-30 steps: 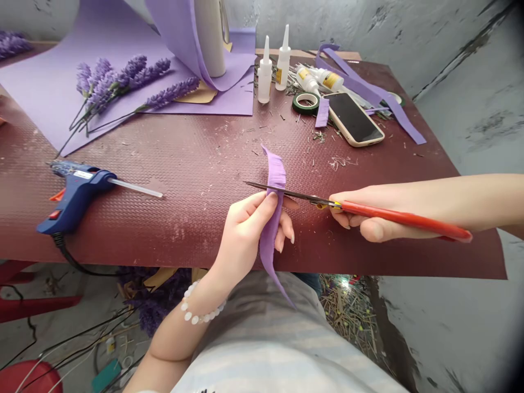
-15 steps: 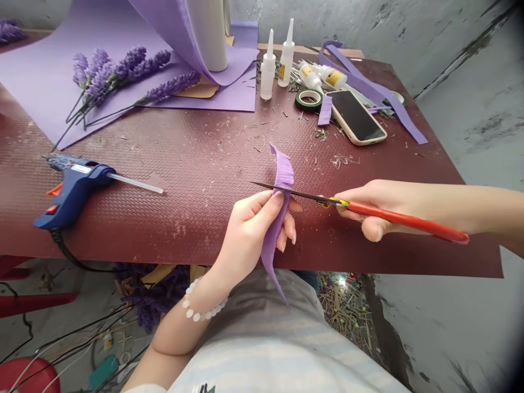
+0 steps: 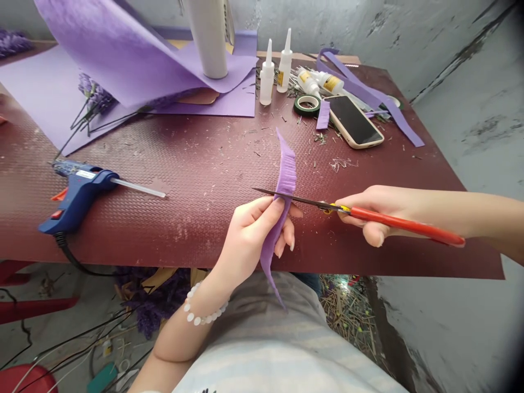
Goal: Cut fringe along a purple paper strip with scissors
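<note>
Between thumb and fingers, my left hand (image 3: 254, 232) pinches a purple strip (image 3: 287, 172) whose upper part has a fringed right edge. The strip's lower end hangs past the table's front edge. My right hand (image 3: 379, 210) grips red-handled scissors (image 3: 405, 221). Their dark blades lie across the strip just above my left thumb, with the tip out past its left side. Whether the blades are fully closed is hard to tell.
On the dark red table (image 3: 196, 164) lie a blue glue gun (image 3: 79, 194), a phone (image 3: 355, 121), green tape (image 3: 307, 105) and glue bottles (image 3: 267, 82). Purple sheet (image 3: 123, 60) curls over lavender stems (image 3: 94, 98) at the back left. More purple strips (image 3: 368, 98) are at the back right.
The purple sheet's loose part has dropped over the lavender flowers. The strip's fringed upper end stands straighter, with more of it above my left thumb. The view has shifted slightly.
</note>
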Tool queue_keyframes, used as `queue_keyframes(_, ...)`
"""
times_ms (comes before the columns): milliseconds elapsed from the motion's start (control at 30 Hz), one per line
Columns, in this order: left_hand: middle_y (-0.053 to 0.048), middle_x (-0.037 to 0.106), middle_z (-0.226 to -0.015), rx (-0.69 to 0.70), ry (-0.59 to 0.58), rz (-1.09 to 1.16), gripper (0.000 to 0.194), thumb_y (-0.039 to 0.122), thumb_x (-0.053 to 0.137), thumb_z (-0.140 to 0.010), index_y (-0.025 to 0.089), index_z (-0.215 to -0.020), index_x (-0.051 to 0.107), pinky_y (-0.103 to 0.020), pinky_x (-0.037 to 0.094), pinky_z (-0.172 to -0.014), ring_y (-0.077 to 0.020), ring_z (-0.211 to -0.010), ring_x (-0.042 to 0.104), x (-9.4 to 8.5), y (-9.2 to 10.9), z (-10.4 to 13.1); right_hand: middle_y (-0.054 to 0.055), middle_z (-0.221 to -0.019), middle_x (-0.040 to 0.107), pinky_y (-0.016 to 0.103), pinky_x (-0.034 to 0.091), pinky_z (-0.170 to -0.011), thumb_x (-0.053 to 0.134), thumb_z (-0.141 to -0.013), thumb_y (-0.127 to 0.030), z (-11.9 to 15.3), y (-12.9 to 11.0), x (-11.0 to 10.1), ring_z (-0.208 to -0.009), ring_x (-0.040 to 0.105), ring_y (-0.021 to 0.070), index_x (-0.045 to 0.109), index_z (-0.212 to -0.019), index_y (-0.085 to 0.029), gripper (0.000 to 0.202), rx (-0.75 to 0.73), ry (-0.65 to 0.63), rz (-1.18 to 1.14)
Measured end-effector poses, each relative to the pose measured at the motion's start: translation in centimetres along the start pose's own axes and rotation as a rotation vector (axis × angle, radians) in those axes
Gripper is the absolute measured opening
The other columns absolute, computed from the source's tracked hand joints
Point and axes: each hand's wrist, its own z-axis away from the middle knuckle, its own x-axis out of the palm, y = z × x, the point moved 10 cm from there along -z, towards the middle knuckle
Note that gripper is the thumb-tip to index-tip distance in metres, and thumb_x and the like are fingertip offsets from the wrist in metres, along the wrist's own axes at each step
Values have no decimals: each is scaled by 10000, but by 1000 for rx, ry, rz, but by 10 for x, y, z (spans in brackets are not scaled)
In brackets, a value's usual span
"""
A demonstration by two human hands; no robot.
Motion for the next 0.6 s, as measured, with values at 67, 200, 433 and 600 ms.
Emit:
queue_keyframes(67,-4,657,-566,-12,1,-14,359,494,712,-982,157,-866,757,-232,362,-422,-90,-404,488,0,-1,0,-47,-643,575,335,349,-524,720,-878,-605,1,-1,0,-576,477,194,568,-747,-277,384,-14,6,14)
queue_keyframes(200,-4,658,-571,-11,-4,-13,358,489,688,-997,160,-871,755,-229,361,-428,-88,-408,490,0,-2,0,-44,-616,573,328,361,-525,692,-886,-469,4,3,0,-577,495,198,580,-756,-277,258,15,21,17)
queue_keyframes(433,-2,651,-573,-11,5,9,337,456,679,-1010,152,-884,756,-223,349,-434,-81,-413,483,1,-1,1,-47,-615,561,315,342,-521,677,-914,-401,5,9,2,-582,481,194,607,-792,-279,186,27,11,-20)
queue_keyframes(600,-5,647,-580,11,-9,-9,354,457,664,-1022,146,-881,757,-222,360,-448,-79,-423,483,2,0,1,-42,-599,570,319,373,-516,680,-902,-415,6,5,-3,-562,496,195,623,-757,-273,211,3,64,44)
